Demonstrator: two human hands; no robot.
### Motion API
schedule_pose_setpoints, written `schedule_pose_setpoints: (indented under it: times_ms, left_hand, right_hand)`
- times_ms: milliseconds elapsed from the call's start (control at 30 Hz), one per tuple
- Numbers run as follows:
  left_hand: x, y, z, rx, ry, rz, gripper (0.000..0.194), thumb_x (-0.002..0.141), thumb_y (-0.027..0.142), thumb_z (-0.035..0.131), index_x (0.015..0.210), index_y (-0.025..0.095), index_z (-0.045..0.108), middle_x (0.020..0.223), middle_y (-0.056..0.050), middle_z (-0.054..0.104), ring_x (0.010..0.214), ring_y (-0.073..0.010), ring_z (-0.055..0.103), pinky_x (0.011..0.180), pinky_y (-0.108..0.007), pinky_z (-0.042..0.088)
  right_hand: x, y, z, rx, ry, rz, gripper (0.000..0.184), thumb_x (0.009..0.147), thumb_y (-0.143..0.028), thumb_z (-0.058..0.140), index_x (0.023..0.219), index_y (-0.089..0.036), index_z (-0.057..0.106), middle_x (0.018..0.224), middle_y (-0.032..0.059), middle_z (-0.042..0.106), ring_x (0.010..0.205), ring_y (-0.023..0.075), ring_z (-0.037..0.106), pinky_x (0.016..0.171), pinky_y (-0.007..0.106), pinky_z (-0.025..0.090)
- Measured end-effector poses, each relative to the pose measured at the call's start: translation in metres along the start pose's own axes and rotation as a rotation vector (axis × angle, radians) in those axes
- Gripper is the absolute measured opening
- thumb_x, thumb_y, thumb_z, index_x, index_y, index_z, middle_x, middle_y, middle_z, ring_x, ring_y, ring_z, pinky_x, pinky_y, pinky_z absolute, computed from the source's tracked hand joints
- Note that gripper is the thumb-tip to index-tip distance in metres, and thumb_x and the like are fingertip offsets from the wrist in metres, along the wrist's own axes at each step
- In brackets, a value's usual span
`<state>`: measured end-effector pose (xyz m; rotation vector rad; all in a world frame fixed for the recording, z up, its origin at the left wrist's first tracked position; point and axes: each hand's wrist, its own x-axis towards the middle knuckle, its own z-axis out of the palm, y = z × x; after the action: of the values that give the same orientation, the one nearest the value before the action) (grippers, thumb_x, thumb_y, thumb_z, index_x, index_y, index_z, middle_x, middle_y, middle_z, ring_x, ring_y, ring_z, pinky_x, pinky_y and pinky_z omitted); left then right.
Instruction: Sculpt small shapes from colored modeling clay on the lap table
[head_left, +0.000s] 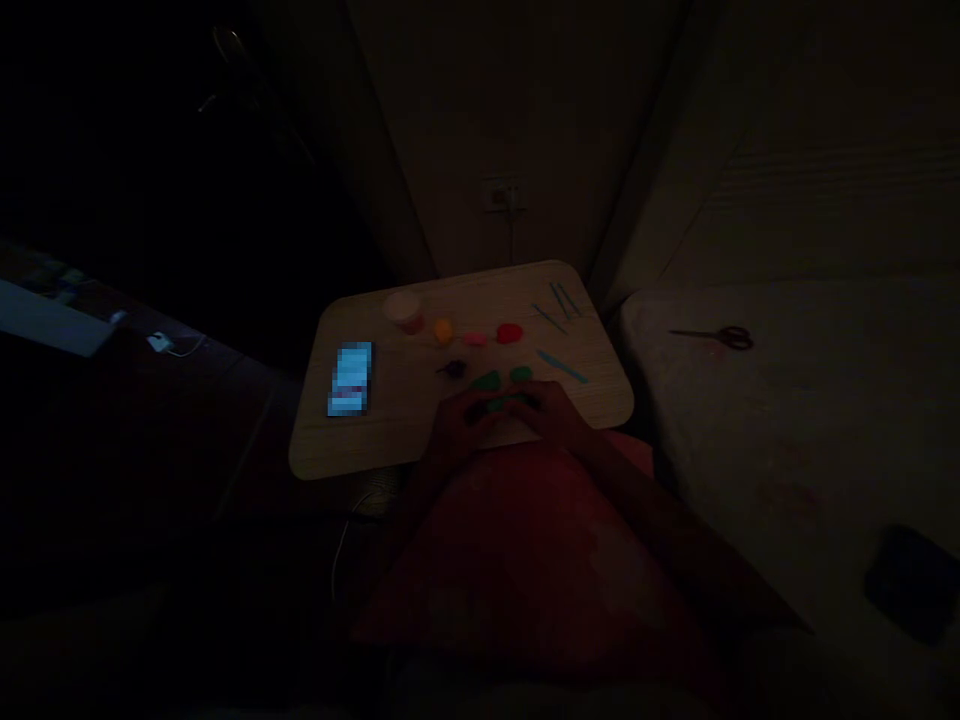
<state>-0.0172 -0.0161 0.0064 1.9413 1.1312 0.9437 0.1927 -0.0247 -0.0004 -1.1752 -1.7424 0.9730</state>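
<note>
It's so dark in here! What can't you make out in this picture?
In the head view:
Green piece between left hand and right hand: fingers partly cover it; grip unclear.
Phone screen: pixelated.
Tub contents: too dim.
Small dark lump: shape lost in darkness.
Dark blue thing, right: too dark to name.

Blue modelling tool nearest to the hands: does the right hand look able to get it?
Probably yes: nothing visible lies between the blue tool and right hand, though its fingers seem to touch green clay.

single head-worn view, looking forward and steeply down over a small table [397, 420], seemingly close
</note>
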Motion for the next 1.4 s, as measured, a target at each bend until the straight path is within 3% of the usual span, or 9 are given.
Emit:
schedule_pose_setpoints:
  times_ms: [467, 633, 833, 933, 1033, 1100, 1267, 1400]
  left_hand:
    - [0.001, -0.006, 0.000, 0.004, 0.009, -0.036, 0.024, 0.081, 0.034, 0.081, 0.100, 0.019, 0.081, 0.100, -0.008, 0.082, 0.091, -0.0240, 0.076, 0.087, -0.037, 0.061]
    - [0.001, -0.004, 0.000, -0.032, -0.004, -0.079, 0.018, 0.083, 0.034, 0.078, 0.095, 0.020, 0.082, 0.095, -0.005, 0.083, 0.085, -0.0224, 0.076, 0.081, -0.034, 0.061]
    - [0.001, 0.001, -0.003, -0.030, -0.008, -0.128, 0.015, 0.084, 0.033, 0.075, 0.084, 0.019, 0.082, 0.084, -0.004, 0.082, 0.076, -0.0204, 0.075, 0.073, -0.031, 0.061]
    - [0.002, 0.001, -0.004, -0.039, 0.038, -0.128, 0.017, 0.083, 0.034, 0.077, 0.088, 0.019, 0.082, 0.089, -0.005, 0.082, 0.081, -0.0218, 0.076, 0.077, -0.033, 0.061]
    - [0.003, -0.001, -0.004, -0.058, 0.076, -0.089, 0.019, 0.082, 0.032, 0.077, 0.095, 0.018, 0.080, 0.096, -0.006, 0.081, 0.087, -0.0219, 0.075, 0.083, -0.034, 0.061]
    - [0.003, -0.002, -0.004, -0.079, 0.088, -0.069, 0.020, 0.083, 0.031, 0.075, 0.098, 0.018, 0.078, 0.100, -0.007, 0.081, 0.092, -0.0217, 0.075, 0.086, -0.034, 0.061]
    - [0.002, 0.000, -0.002, -0.068, 0.010, -0.012, 0.030, 0.083, 0.031, 0.078, 0.110, 0.019, 0.076, 0.108, -0.008, 0.079, 0.099, -0.0220, 0.074, 0.093, -0.035, 0.060]
    - [0.001, 0.001, -0.003, -0.036, 0.007, 0.012, 0.019, 0.088, 0.032, 0.074, 0.102, 0.021, 0.079, 0.107, -0.008, 0.080, 0.102, -0.0233, 0.074, 0.099, -0.038, 0.058]
  right_hand:
    - [-0.001, -0.002, 0.002, -0.081, 0.010, -0.026, 0.033, 0.095, -0.047, 0.066, 0.083, -0.019, 0.077, 0.072, 0.0021, 0.070, 0.064, 0.0144, 0.057, 0.063, 0.026, 0.039]
    - [-0.002, -0.005, -0.001, -0.049, -0.056, -0.048, 0.029, 0.098, -0.042, 0.062, 0.088, -0.020, 0.079, 0.081, 0.0036, 0.076, 0.071, 0.0165, 0.063, 0.067, 0.026, 0.043]
    - [-0.003, -0.008, -0.002, -0.036, -0.102, -0.041, 0.034, 0.097, -0.039, 0.062, 0.074, -0.019, 0.075, 0.065, 0.0009, 0.068, 0.061, 0.0135, 0.057, 0.061, 0.024, 0.039]
    - [-0.002, -0.006, 0.000, -0.029, -0.048, -0.037, 0.030, 0.095, -0.040, 0.064, 0.077, -0.019, 0.076, 0.068, 0.0015, 0.070, 0.061, 0.0138, 0.057, 0.061, 0.025, 0.040]
    - [-0.002, -0.003, 0.002, -0.005, 0.014, -0.020, 0.024, 0.093, -0.039, 0.065, 0.100, -0.020, 0.079, 0.082, 0.0025, 0.075, 0.068, 0.0151, 0.060, 0.064, 0.025, 0.043]
    - [-0.002, -0.001, 0.002, 0.026, 0.044, 0.007, 0.026, 0.093, -0.036, 0.063, 0.108, -0.020, 0.076, 0.080, 0.0020, 0.074, 0.065, 0.0148, 0.059, 0.061, 0.025, 0.042]
    - [-0.002, -0.005, 0.001, 0.030, -0.036, -0.002, 0.028, 0.099, -0.036, 0.054, 0.089, -0.019, 0.075, 0.074, 0.0023, 0.072, 0.064, 0.0148, 0.060, 0.063, 0.026, 0.043]
    - [-0.001, -0.011, 0.000, 0.014, -0.076, -0.038, 0.027, 0.098, -0.037, 0.057, 0.094, -0.019, 0.077, 0.079, 0.0026, 0.073, 0.070, 0.0156, 0.063, 0.068, 0.026, 0.044]
